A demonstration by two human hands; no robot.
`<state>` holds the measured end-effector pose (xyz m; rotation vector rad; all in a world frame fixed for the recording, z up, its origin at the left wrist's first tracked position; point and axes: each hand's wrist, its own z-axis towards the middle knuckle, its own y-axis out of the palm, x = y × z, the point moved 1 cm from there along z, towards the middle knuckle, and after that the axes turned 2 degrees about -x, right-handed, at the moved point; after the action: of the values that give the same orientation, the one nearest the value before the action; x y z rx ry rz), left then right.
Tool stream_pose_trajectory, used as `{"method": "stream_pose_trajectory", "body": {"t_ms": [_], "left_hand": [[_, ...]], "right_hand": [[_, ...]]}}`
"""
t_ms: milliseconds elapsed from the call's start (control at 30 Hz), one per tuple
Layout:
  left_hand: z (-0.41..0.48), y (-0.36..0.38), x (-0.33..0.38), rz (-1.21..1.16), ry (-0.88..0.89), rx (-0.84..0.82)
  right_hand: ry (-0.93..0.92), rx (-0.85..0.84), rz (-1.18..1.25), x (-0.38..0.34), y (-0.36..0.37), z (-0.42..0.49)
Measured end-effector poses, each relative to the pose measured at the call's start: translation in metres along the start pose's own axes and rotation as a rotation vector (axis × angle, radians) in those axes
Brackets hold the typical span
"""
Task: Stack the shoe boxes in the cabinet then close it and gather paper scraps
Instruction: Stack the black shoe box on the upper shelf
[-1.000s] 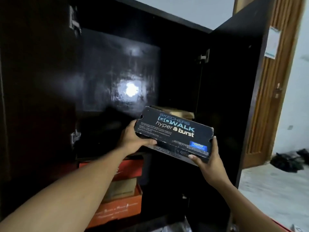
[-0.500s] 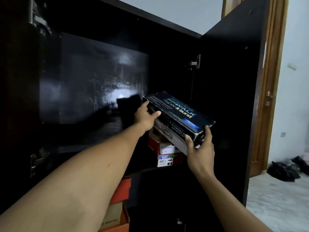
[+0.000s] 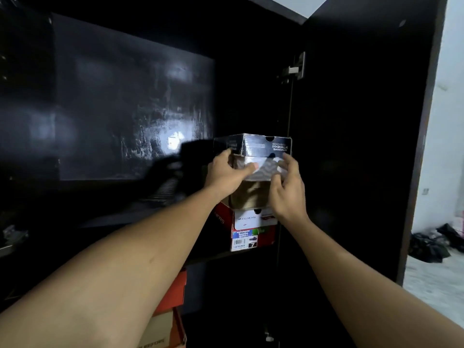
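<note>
A dark blue shoe box (image 3: 261, 146) sits end-on at the top of a stack on the right side of the upper cabinet shelf. My left hand (image 3: 226, 173) grips its left lower corner and my right hand (image 3: 286, 189) holds its right lower edge. Under it lies a tan box (image 3: 247, 198), partly hidden by my hands, and below that a red and white shoe box (image 3: 251, 228) with a barcode label. The dark cabinet (image 3: 130, 96) stands open, its right door (image 3: 364, 121) swung outward.
Orange and tan shoe boxes (image 3: 173, 297) are stacked on the lower shelf at the left. The left part of the upper shelf (image 3: 113, 212) holds nothing I can make out. A dark pile (image 3: 431, 243) lies on the pale floor beyond the door.
The blue box has turned end-on and moved up onto the stack on the upper shelf. Both hands have shifted to its near end. My view has risen and come closer.
</note>
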<state>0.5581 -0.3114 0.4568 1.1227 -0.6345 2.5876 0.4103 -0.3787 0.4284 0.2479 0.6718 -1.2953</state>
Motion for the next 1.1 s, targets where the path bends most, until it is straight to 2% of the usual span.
{"method": "stream_pose_trajectory", "body": {"t_ms": [133, 433, 633, 800, 967, 1100], "left_hand": [[0.021, 0.012, -0.011, 0.072, -0.003, 0.025], [0.057, 0.04, -0.029, 0.155, -0.046, 0.097], [0.064, 0.046, -0.036, 0.244, -0.046, 0.088], [0.05, 0.039, -0.021, 0.308, -0.086, 0.001], [0.0, 0.021, -0.017, 0.426, 0.012, -0.037], [-0.039, -0.006, -0.003, 0.491, 0.008, -0.179]], "right_hand": [[0.091, -0.029, -0.027, 0.022, 0.018, 0.027], [0.22, -0.227, -0.05, 0.065, 0.053, 0.053], [0.255, -0.348, -0.138, 0.077, 0.063, 0.055], [0.317, -0.39, -0.104, 0.055, 0.043, 0.059], [0.349, -0.347, -0.055, 0.037, 0.011, 0.039], [0.373, -0.347, -0.12, 0.016, -0.021, 0.003]]}}
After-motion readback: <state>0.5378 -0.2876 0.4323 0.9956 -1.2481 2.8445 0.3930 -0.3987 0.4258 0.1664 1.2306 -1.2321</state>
